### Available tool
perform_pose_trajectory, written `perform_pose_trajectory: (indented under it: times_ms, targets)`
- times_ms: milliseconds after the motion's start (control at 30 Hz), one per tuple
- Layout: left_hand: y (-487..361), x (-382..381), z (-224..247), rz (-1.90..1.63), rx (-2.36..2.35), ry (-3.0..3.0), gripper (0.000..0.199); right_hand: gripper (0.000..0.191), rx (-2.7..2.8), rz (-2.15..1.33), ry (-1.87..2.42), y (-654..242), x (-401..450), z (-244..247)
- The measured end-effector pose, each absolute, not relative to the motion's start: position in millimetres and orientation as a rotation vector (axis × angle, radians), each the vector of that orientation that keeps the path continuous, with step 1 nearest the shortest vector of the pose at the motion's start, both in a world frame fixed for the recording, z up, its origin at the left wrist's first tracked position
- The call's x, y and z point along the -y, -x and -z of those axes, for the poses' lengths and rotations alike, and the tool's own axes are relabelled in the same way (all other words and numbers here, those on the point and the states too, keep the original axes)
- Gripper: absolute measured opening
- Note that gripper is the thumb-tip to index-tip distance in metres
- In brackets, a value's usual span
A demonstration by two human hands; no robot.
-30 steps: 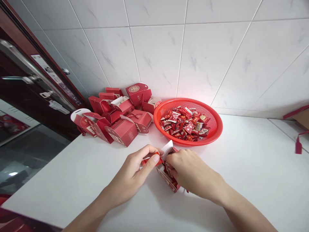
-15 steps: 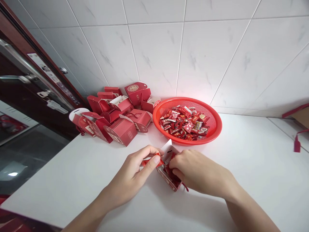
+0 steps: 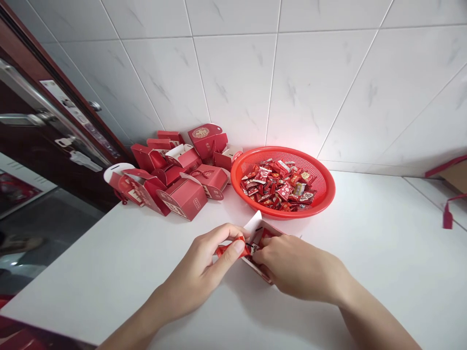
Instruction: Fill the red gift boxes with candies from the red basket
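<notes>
Between the thumb and fingers of my left hand is a red wrapped candy, held at the left side of a small gift box. The box stands open on the white table, its pale flap raised at the back left. My right hand reaches into the box with curled fingers, among red wrapped candies lying inside. Its fingertips are partly hidden, and I cannot make out what they grip. Behind the box, a red plastic basket holds many wrapped candies.
Several red gift boxes stand grouped at the back left of the white table. A tiled wall rises behind. A dark door with keys is at the left. A cardboard box sits at the right edge.
My right hand has shifted slightly inside the gift box, showing more of its inside and candies. My left hand, with the candy, has moved only a little.
</notes>
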State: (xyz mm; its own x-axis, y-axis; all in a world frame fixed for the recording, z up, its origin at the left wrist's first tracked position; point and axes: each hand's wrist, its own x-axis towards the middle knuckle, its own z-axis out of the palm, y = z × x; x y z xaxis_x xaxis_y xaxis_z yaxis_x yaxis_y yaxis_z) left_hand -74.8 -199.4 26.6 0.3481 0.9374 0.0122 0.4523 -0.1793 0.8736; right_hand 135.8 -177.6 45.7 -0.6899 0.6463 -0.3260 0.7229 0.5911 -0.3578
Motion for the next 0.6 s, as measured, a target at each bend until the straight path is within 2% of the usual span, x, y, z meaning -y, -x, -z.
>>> perform_pose_trajectory:
  times_ms: [233, 300, 433, 533, 600]
  targets:
    - [77, 203, -27, -0.715, -1.231, -1.792, 0.03, 0.027, -2.581, 0.559, -1.046, -128, 165, -48]
    - [78, 203, -27, -0.718, -1.238, -1.79, 0.03, 0.03, -2.616, 0.607, -1.035, -134, 163, -50]
    - [76, 198, -30, -0.73, -1.246, -1.793, 0.031, 0.032, -2.8, 1.065, -1.11, -154, 159, -62]
    - [70, 190, -36, -0.749, -1.22, -1.787, 0.032, 0.015, -2.826, 1.631, -1.175, -162, 158, -67]
    - [64, 184, -39, -0.813, -1.208, -1.806, 0.029, 0.016, -2.801, 1.917, -1.2, -160, 159, -66]
